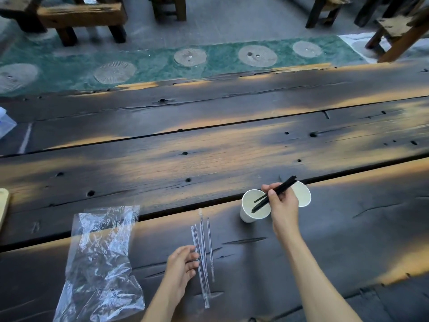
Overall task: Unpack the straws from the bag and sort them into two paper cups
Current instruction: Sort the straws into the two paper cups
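Note:
My right hand grips a small bunch of black straws, their lower ends dipping into the nearer white paper cup. A second white paper cup stands just behind my right hand, partly hidden by it. Several clear-wrapped straws lie side by side on the dark wooden table. My left hand rests beside them with fingers apart, fingertips touching the leftmost one. The empty clear plastic bag lies crumpled at the left.
A pale board edge shows at the left rim, and a clear plastic box farther back left. Beyond the table are a green strip with round glass discs and wooden benches.

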{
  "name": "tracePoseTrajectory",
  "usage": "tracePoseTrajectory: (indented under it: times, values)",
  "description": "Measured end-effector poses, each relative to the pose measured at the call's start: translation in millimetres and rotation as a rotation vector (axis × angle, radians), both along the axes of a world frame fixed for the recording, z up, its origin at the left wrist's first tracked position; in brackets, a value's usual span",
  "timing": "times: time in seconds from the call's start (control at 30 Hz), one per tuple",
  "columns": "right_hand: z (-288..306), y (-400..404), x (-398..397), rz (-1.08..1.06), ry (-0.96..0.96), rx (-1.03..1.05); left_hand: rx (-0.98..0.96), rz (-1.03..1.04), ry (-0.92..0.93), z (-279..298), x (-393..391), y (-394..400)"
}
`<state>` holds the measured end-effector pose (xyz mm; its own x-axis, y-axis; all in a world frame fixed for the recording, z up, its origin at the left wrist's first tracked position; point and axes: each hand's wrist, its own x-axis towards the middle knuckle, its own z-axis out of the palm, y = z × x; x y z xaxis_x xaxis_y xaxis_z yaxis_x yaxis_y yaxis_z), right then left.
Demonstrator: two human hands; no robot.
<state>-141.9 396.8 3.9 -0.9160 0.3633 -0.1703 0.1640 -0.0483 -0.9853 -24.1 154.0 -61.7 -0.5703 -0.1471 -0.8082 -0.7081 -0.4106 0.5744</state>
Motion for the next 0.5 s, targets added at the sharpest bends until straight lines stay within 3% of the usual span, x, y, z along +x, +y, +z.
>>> tracePoseTrajectory:
  times: [0.37, 0.5]
  values:
    - [8.2, -0.8, -11.1, 0.010, -0.061, 0.123, -0.023, 0.037, -0.031, -11.3, 0.9, -7.6]
    - [39.6, -12.0, -4.2, -0.076, 0.063, 0.220, -0.074, 0.043, -0.056, -17.9, 1.7, -11.1]
